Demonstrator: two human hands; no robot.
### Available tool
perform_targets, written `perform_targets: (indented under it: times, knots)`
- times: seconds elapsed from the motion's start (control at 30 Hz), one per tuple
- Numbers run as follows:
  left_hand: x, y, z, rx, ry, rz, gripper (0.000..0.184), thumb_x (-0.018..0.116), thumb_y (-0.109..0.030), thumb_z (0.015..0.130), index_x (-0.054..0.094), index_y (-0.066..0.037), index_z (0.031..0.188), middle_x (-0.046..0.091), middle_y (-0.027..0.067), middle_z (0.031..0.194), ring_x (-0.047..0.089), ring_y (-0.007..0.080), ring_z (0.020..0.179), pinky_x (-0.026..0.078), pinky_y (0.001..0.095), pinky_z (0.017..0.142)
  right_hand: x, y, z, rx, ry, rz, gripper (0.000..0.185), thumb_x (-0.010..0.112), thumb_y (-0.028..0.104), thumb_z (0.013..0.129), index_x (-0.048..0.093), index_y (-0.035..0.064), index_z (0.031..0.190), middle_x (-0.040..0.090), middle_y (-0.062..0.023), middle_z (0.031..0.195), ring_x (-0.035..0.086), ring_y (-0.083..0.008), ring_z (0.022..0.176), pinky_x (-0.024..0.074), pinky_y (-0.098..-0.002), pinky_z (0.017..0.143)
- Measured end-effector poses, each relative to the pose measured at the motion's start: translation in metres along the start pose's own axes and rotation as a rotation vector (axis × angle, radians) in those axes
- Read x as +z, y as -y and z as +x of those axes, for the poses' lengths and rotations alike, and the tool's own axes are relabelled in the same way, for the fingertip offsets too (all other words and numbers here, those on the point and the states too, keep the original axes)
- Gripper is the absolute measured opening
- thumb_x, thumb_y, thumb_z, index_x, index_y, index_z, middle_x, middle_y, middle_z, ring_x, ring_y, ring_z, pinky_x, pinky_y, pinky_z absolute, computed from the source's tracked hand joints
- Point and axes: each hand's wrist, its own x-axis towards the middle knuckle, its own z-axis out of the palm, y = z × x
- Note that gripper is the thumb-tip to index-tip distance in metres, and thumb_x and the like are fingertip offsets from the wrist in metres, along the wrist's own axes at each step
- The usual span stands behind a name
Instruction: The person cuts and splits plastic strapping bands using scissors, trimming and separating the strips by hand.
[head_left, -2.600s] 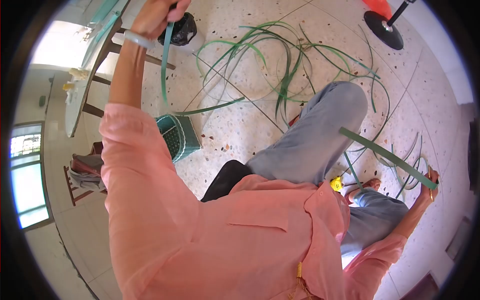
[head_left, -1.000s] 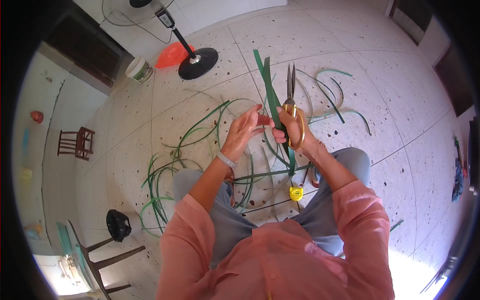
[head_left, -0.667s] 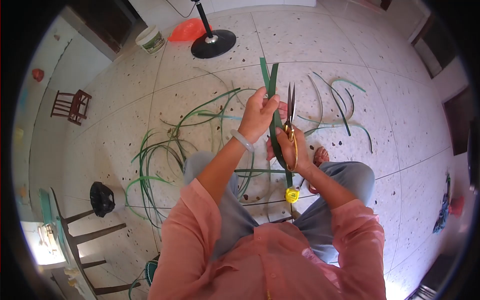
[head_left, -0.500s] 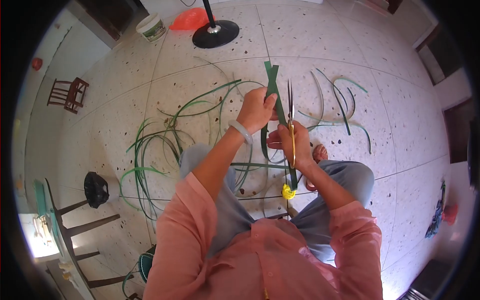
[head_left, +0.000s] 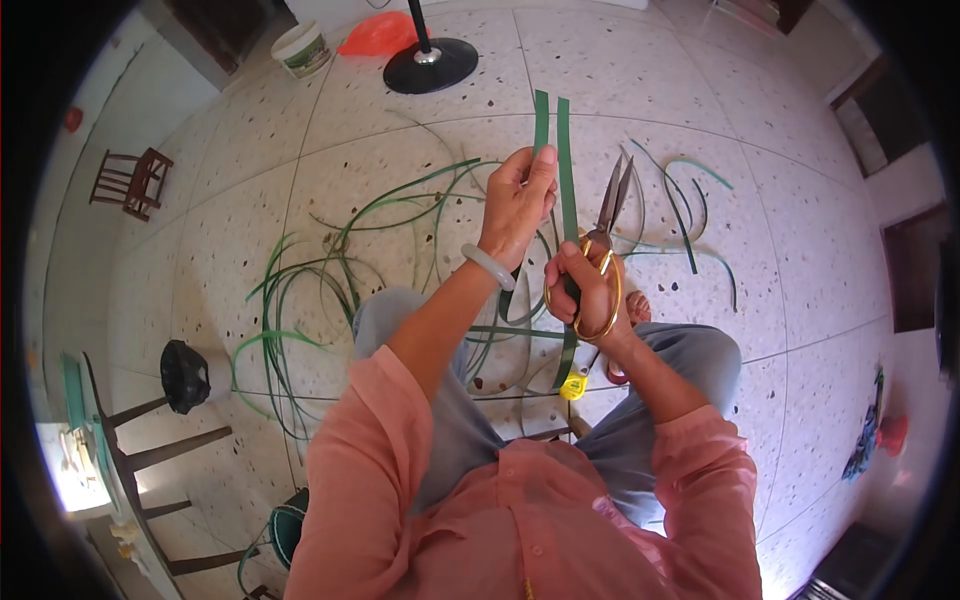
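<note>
My left hand (head_left: 518,198) is closed, thumb against fingers, on a flat dark green strip (head_left: 541,120) whose end points up and away from me. In my right hand (head_left: 592,295) are gold-handled scissors (head_left: 612,200), their dark blades slightly apart and pointing away. That same hand pinches a second green strip (head_left: 566,170), which stands upright beside the first with a narrow gap between them. Its lower part hangs past my wrist toward a small yellow object (head_left: 573,387) between my legs.
Loose green strips (head_left: 285,290) lie curled on the tiled floor to the left, with several more (head_left: 690,225) to the right. Farther off stand a round black base (head_left: 430,68), a white bucket (head_left: 301,50) and a small wooden chair (head_left: 148,185). A black-lined bin (head_left: 186,378) is at left.
The two strips, crossed before, now stand side by side, their ends higher. My right hand has turned, swinging the scissors' tips to the right and showing the gold loops; the blades look wider apart.
</note>
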Motion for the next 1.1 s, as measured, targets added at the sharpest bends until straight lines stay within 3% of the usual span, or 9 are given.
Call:
perform_targets:
  times: [0.07, 0.17, 0.23, 0.3, 0.43, 0.57, 0.63, 0.73, 1.1]
  knots:
    - [0.001, 0.007, 0.001, 0.086, -0.024, 0.267, 0.03, 0.059, -0.035, 0.09, 0.06, -0.005, 0.097, 0.049, -0.0055, 0.065, 0.038, 0.0016, 0.054, 0.029, 0.0185, 0.046, 0.0, 0.003, -0.002, 0.003, 0.014, 0.009, 0.037, 0.049, 0.026, 0.094, 0.048, -0.0016, 0.07, 0.045, -0.0072, 0.049, 0.038, -0.0113, 0.033, 0.0303, -0.0263, 0.032]
    - [0.006, 0.003, -0.003, 0.111, -0.005, 0.239, 0.028, 0.056, -0.028, 0.092, 0.06, -0.001, 0.092, 0.058, 0.0015, 0.075, 0.049, 0.0062, 0.067, 0.039, 0.0208, 0.059, 0.01, 0.007, -0.006, -0.03, 0.016, -0.046, 0.034, 0.049, 0.023, 0.094, 0.048, -0.002, 0.071, 0.048, -0.0085, 0.053, 0.041, -0.0126, 0.035, 0.0329, -0.0272, 0.033]
    - [0.011, -0.004, -0.008, 0.064, 0.015, 0.167, 0.025, 0.054, -0.026, 0.093, 0.06, -0.001, 0.093, 0.057, 0.0012, 0.073, 0.047, 0.0057, 0.064, 0.038, 0.0205, 0.057, 0.017, 0.002, -0.007, -0.049, -0.077, -0.026, 0.03, 0.049, 0.02, 0.094, 0.048, -0.0023, 0.074, 0.051, -0.0099, 0.059, 0.046, -0.0148, 0.037, 0.0377, -0.0278, 0.035]
    - [0.013, -0.003, -0.011, 0.016, 0.038, 0.096, 0.023, 0.052, -0.024, 0.094, 0.059, -0.001, 0.095, 0.056, 0.0009, 0.071, 0.046, 0.0053, 0.062, 0.037, 0.0202, 0.055, 0.01, -0.003, -0.004, -0.063, -0.023, -0.073, 0.03, 0.052, 0.023, 0.093, 0.049, -0.0026, 0.079, 0.055, -0.0102, 0.065, 0.053, -0.0152, 0.045, 0.0428, -0.0268, 0.04]
    - [0.011, -0.002, -0.015, 0.055, 0.103, 0.182, 0.023, 0.048, -0.024, 0.096, 0.057, -0.003, 0.098, 0.047, -0.0018, 0.066, 0.042, 0.0039, 0.06, 0.036, 0.0181, 0.054, -0.003, 0.006, 0.015, -0.289, -0.225, -0.263, 0.044, 0.055, 0.04, 0.091, 0.055, -0.0044, 0.088, 0.06, -0.0083, 0.07, 0.056, -0.0113, 0.056, 0.0444, -0.0227, 0.044]
    - [0.018, 0.012, -0.026, 0.143, 0.272, 0.165, 0.022, 0.044, -0.023, 0.098, 0.052, -0.003, 0.101, 0.045, -0.0001, 0.066, 0.043, 0.0073, 0.056, 0.041, 0.0224, 0.051, -0.031, 0.053, 0.029, -0.274, -0.285, -0.191, 0.037, 0.06, 0.034, 0.089, 0.057, -0.0027, 0.094, 0.057, -0.0058, 0.068, 0.051, -0.0104, 0.055, 0.0404, -0.024, 0.047]
    - [0.025, 0.011, -0.042, -0.057, 0.328, 0.065, 0.023, 0.043, -0.024, 0.098, 0.05, -0.003, 0.103, 0.043, 0.0003, 0.064, 0.044, 0.0086, 0.052, 0.042, 0.025, 0.048, -0.045, 0.059, 0.033, -0.307, -0.271, -0.147, 0.034, 0.062, 0.031, 0.088, 0.058, -0.0018, 0.095, 0.055, -0.005, 0.067, 0.05, -0.0105, 0.055, 0.0389, -0.0243, 0.048]
    - [0.029, 0.007, -0.052, -0.084, 0.385, 0.131, 0.024, 0.041, -0.025, 0.099, 0.049, -0.003, 0.103, 0.041, 0.0005, 0.063, 0.042, 0.0078, 0.049, 0.037, 0.0217, 0.044, -0.054, 0.062, 0.036, -0.304, -0.142, 0.167, 0.025, 0.065, 0.021, 0.085, 0.058, -0.0007, 0.096, 0.052, -0.0043, 0.064, 0.049, -0.0131, 0.057, 0.0381, -0.0249, 0.05]
    - [0.032, 0.014, -0.06, -0.092, 0.38, 0.185, 0.025, 0.04, -0.024, 0.099, 0.049, -0.002, 0.094, 0.037, -0.0018, 0.058, 0.031, 0.004, 0.047, 0.028, 0.0186, 0.042, -0.054, 0.067, 0.017, -0.392, -0.091, 0.243, 0.02, 0.064, 0.012, 0.085, 0.057, -0.0025, 0.096, 0.056, -0.0055, 0.071, 0.05, -0.0129, 0.059, 0.0401, -0.0255, 0.052]
